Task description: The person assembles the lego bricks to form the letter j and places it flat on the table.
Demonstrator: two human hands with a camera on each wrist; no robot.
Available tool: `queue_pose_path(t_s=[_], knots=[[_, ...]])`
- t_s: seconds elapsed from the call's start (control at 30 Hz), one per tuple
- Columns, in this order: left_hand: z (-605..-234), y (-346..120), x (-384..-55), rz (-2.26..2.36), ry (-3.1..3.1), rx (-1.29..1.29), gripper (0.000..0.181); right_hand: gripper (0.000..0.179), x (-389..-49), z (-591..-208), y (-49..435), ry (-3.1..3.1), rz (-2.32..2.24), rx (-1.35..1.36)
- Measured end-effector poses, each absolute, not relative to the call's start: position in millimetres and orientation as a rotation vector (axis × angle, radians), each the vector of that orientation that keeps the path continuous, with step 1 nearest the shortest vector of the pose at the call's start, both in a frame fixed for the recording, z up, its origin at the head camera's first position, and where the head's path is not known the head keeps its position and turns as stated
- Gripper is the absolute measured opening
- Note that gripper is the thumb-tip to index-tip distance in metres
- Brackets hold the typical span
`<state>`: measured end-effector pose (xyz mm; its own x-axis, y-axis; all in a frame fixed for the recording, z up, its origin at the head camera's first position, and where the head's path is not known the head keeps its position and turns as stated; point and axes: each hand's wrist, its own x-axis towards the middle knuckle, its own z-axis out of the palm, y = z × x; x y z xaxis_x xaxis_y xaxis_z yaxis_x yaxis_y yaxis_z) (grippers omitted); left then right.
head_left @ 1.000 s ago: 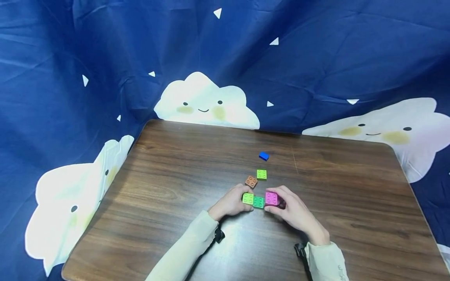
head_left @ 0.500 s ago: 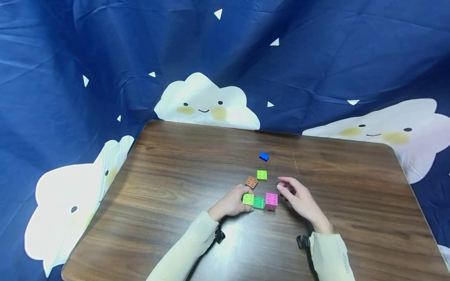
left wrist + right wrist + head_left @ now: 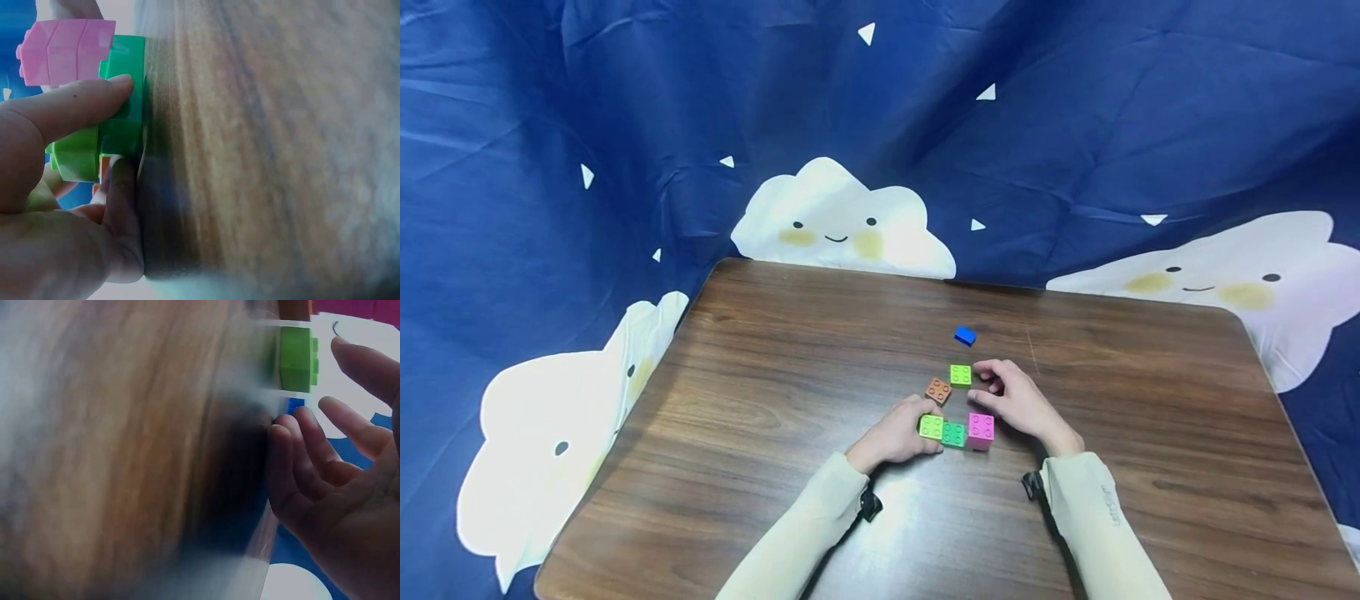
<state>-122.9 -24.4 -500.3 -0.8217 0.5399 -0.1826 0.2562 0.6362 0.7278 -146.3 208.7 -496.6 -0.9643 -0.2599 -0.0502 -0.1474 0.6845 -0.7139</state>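
My left hand [image 3: 898,432] grips a toy building-brick assembly at its left end. Its base is a green brick [image 3: 129,97], with the thumb across its side in the left wrist view. A lime brick [image 3: 932,427] sits on the left end, and a taller pink stack [image 3: 981,427] stands on the right. My right hand [image 3: 1022,407] holds nothing; its thumb and fingers are spread apart just right of a loose lime brick [image 3: 960,376]. In the right wrist view that loose brick [image 3: 295,359] lies beyond the fingertips, studs facing the palm side.
A brown brick [image 3: 937,391] lies between the left hand and the loose lime brick. Farther back is a blue brick [image 3: 965,336]. All rest on a dark wooden table [image 3: 820,333], with a blue cloud-print curtain [image 3: 1037,158] behind its far edge.
My right hand has let go of the pink stack, drawn back to the right, then moved forward and left to the loose lime brick. The left hand keeps its grip in place.
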Motion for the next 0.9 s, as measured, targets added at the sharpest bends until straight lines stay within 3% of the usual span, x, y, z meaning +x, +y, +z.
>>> queue_pose_path(t_s=[0.4,0.9], knots=[[-503,-24,-122,1.025,2.493,0.669,0.034,0.062,-155,-492,201,2.692,-0.928,-0.41],[-501,-23,-121,1.024,2.483,0.648,0.034,0.045,-157,-498,203,2.734,-0.87,-0.419]])
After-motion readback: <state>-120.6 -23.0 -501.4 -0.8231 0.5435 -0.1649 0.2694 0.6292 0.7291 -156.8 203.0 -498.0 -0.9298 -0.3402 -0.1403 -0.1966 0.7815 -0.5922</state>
